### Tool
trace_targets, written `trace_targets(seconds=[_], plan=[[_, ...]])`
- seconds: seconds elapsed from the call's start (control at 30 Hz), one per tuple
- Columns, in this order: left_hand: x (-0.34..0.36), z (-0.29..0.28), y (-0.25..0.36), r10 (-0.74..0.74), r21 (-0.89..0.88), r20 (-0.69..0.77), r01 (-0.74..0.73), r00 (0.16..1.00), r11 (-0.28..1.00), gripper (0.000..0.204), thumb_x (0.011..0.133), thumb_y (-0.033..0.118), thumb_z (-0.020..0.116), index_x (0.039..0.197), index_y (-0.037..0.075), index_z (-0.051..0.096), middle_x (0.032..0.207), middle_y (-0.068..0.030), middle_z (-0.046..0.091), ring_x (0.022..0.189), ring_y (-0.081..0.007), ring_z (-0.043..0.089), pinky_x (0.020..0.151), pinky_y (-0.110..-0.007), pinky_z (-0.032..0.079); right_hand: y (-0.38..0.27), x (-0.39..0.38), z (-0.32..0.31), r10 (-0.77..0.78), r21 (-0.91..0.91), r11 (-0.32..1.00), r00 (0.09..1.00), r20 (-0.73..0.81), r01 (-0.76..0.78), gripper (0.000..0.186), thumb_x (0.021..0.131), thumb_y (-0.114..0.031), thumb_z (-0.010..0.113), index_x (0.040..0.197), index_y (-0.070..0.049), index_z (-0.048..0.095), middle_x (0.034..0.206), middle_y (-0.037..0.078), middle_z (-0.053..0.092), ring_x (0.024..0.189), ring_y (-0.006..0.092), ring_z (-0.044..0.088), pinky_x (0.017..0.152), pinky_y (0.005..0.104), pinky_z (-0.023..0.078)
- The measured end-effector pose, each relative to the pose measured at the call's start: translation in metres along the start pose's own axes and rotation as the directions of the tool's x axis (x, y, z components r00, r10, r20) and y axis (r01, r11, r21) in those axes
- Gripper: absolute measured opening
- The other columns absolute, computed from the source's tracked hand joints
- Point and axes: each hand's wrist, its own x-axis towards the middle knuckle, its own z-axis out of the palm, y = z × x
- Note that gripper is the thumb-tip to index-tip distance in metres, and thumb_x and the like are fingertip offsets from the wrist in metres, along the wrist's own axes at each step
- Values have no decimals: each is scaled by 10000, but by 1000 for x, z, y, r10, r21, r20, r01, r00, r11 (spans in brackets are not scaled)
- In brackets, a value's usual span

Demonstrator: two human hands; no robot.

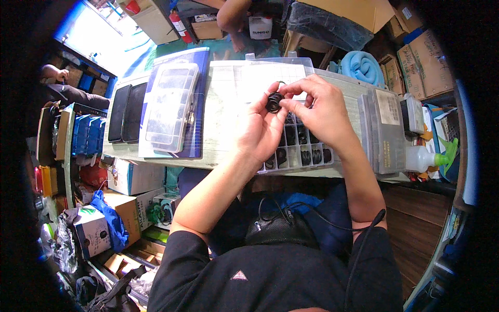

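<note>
My left hand (261,130) and my right hand (317,106) meet above a narrow workbench (223,112). Both pinch a small bunch of black rubber rings (274,101) between their fingertips. Right beneath them lies a clear compartment box (304,156) with several cells holding more black rings. Its open lid (260,73) lies flat behind it.
A closed clear organiser box (171,106) rests on a blue sheet at the bench's left, next to two black pads (126,112). Stacked plastic cases (387,130) and a white spray bottle (429,158) stand at the right. Cardboard boxes crowd the floor at left. Another person's legs show at the top.
</note>
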Motion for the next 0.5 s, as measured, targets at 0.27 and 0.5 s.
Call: trace_targets(seconds=[0.27, 0.5], plan=[[4, -13, -1, -48, -76, 119, 57, 992, 995, 333, 1077, 180, 384, 1313, -39, 467, 1267, -192, 560, 1197, -280, 536, 1072, -388, 437, -3, -3, 11, -16, -33, 999, 1000, 3, 16, 263, 705, -99, 824, 943, -42, 731, 889, 69, 658, 667, 167, 594, 596, 289, 482], [17, -36, 4, -84, -221, 372, 177, 924, 959, 295, 1066, 179, 431, 1270, -24, 494, 1247, -185, 570, 1166, -263, 557, 1055, -382, 455, -9, -4, 10, -83, 65, 994, 996, -29, 85, 187, 746, -74, 773, 925, -35, 737, 880, 129, 661, 793, 288, 669, 720, 378, 532]])
